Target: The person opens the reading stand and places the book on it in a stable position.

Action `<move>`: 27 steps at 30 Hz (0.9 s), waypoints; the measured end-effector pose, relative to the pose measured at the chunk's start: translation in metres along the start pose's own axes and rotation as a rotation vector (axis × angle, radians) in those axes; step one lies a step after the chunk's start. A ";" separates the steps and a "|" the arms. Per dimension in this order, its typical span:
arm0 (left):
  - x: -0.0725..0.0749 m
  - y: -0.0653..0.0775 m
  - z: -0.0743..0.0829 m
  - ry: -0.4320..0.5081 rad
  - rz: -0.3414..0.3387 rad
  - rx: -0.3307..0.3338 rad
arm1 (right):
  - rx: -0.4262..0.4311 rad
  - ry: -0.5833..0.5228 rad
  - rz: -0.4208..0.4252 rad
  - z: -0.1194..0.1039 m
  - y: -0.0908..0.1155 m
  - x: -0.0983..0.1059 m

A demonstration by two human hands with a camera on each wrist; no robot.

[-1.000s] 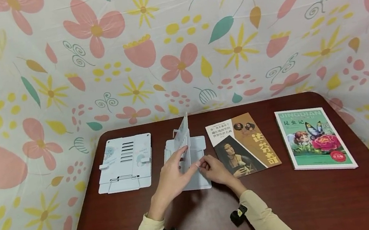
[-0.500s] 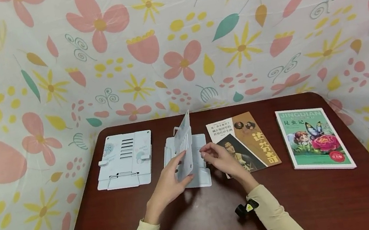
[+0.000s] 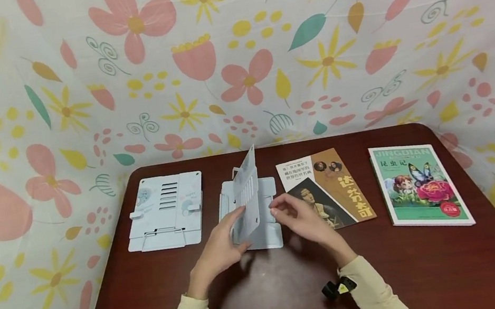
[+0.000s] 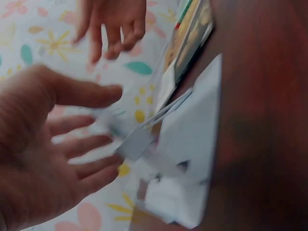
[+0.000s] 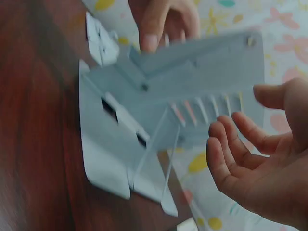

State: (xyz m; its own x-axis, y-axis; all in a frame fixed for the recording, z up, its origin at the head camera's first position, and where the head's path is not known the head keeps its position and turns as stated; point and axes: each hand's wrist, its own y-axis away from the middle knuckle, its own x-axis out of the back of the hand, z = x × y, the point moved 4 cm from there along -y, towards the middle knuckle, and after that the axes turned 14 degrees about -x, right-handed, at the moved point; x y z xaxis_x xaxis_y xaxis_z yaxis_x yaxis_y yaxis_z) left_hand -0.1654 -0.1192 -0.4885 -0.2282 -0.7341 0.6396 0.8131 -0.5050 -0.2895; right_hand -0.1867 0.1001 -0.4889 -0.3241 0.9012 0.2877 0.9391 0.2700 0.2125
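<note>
A pale folding book stand [image 3: 271,233] is on the table in front of me, its slotted panel [image 3: 249,202] raised steeply from the base. My left hand [image 3: 219,252] holds the panel's near edge, fingers on the left face and thumb near the lower corner. Two thin wire legs [image 5: 172,156] run between panel and base in the right wrist view. To the right of the panel, my right hand [image 3: 305,218] hovers with loosely bent fingers and nothing in them. In the right wrist view, that hand [image 5: 274,159] is beside the slots, thumb apart from the fingers.
A second pale book stand [image 3: 164,204] lies folded on the left. Right of the raised stand is a brown book with a painted portrait [image 3: 352,181], partly behind my right hand. A green children's book [image 3: 420,187] lies farther right. Floral cloth [image 3: 246,80] hangs behind the table [image 3: 438,275].
My right hand has moved away from the panel toward the right, over the edge of the portrait book. My left hand has shifted slightly down and left, still holding the panel.
</note>
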 end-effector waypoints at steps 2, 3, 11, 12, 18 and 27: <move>0.014 -0.007 -0.006 0.031 -0.055 -0.013 | 0.034 0.006 -0.035 -0.007 0.007 -0.008; 0.023 -0.013 -0.009 0.059 -0.075 -0.024 | 0.050 0.006 -0.052 -0.011 0.010 -0.012; 0.060 -0.086 -0.044 0.178 -0.045 0.083 | 0.065 0.015 -0.030 -0.026 0.027 -0.036; 0.059 -0.094 -0.049 0.169 -0.039 0.106 | 0.062 0.016 -0.021 -0.026 0.027 -0.039; 0.038 -0.129 -0.070 0.182 -0.013 0.156 | 0.066 -0.008 0.032 -0.025 0.029 -0.046; 0.017 -0.141 -0.075 0.120 -0.051 0.145 | 0.077 0.006 0.088 -0.024 0.030 -0.041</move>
State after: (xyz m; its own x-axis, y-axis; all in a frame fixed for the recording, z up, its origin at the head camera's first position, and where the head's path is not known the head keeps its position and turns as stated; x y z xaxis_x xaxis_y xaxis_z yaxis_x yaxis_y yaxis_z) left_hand -0.3238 -0.0945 -0.4900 -0.3264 -0.7626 0.5584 0.8656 -0.4785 -0.1476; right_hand -0.1474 0.0629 -0.4720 -0.2407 0.9204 0.3080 0.9698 0.2156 0.1137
